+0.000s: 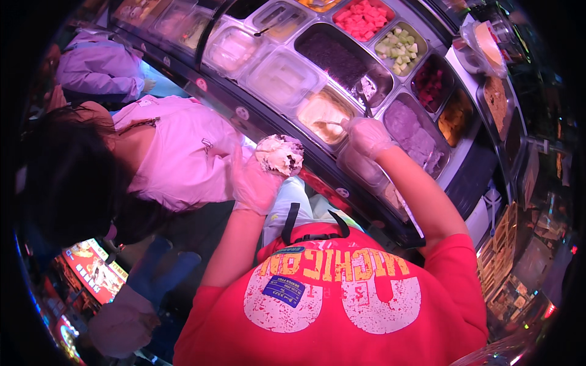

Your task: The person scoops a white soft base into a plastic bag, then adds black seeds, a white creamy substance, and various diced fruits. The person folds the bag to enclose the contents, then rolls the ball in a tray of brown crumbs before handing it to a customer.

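The right grip (370, 138), in a clear glove, is closed at the fingertips on a thin utensil (333, 124), whose far end rests in the cream tub (320, 109). The left grip (249, 185), also gloved, is part-closed around a white-and-dark mound (279, 155), located in front of the surface edge; whether a cup lies beneath it cannot be told.

Containers in the surface: the cream tub holds a pale, smooth mass. Above it, a long tub (330, 50) holds a dark mass, with a dark handle (367, 111) projecting beside the right grip. To the right, a tub holds purple paste (410, 125). Farther up are red cubes (362, 19) and green cubes (401, 50); at the right, dark red pieces (432, 82) and orange pieces (455, 116).

Surroundings: a person in pink (183, 149) stands just beside the left grip. The right grip covers part of the tubs beneath it. Clear packaging (483, 49) sits at the upper right, near a tray of brown crumbs (495, 105).
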A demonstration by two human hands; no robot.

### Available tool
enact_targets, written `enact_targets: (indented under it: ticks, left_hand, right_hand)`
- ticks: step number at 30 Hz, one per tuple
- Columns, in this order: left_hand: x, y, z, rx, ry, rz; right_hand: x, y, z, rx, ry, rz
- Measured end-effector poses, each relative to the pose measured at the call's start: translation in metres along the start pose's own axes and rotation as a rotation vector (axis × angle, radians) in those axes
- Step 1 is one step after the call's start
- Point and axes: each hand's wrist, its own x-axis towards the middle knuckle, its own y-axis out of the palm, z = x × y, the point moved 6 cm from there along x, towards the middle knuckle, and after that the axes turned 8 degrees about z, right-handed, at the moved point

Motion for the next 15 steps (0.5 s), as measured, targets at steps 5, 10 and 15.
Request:
enact_targets:
  ticks: [5, 10, 15]
  left_hand:
    - [0.003, 0.003, 0.003, -0.054, 0.004, 0.001]
    - [0.012, 0.008, 0.004, -0.005, 0.012, -0.019]
    - [0.024, 0.023, 0.012, -0.050, -0.091, 0.062]
  right_hand:
    - [-0.011, -0.022, 0.013, -0.200, -0.195, 0.157]
    - [-0.016, -0.063, -0.002, -0.222, -0.192, 0.122]
    - [-0.081, -0.084, -0.049, 0.960, 0.095, 0.126]
